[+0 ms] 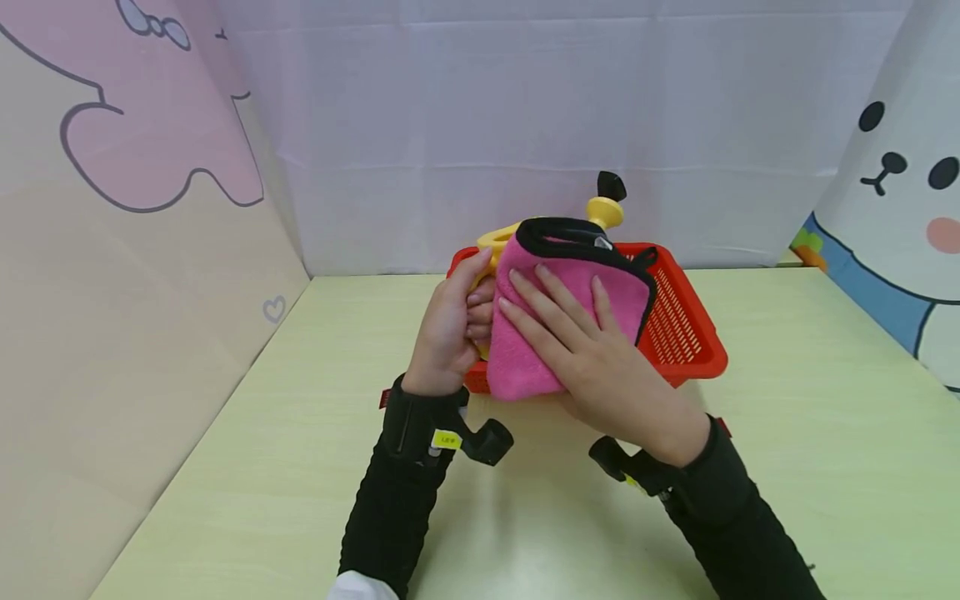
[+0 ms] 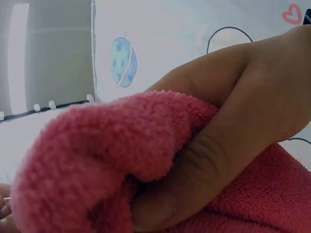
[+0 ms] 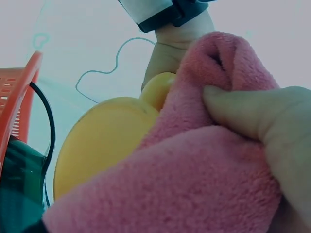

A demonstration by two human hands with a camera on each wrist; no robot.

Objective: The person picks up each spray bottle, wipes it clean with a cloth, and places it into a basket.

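My left hand point(image 1: 448, 321) grips the handle side of a yellow round-bodied vessel point(image 3: 107, 145), its fingers curled in. Most of that vessel is hidden behind a pink cloth point(image 1: 525, 350) with black edging. My right hand point(image 1: 611, 379) holds the folded cloth against the vessel, fingers spread over its front in the head view. In the right wrist view its thumb point(image 3: 238, 111) presses into the fluffy folds. From the left wrist the cloth point(image 2: 112, 150) bunches up around a thumb. Above the cloth shows a flared yellow end point(image 1: 604, 212), with a black piece point(image 1: 611, 185) above it.
Behind the hands a red slotted basket point(image 1: 701, 346) stands on the pale wooden table point(image 1: 360, 333). A dark green thing point(image 3: 22, 189) lies in it, beside a black cord point(image 3: 48, 126). A white curtain point(image 1: 450, 125) hangs at the back, with cartoon-printed panels on both sides.
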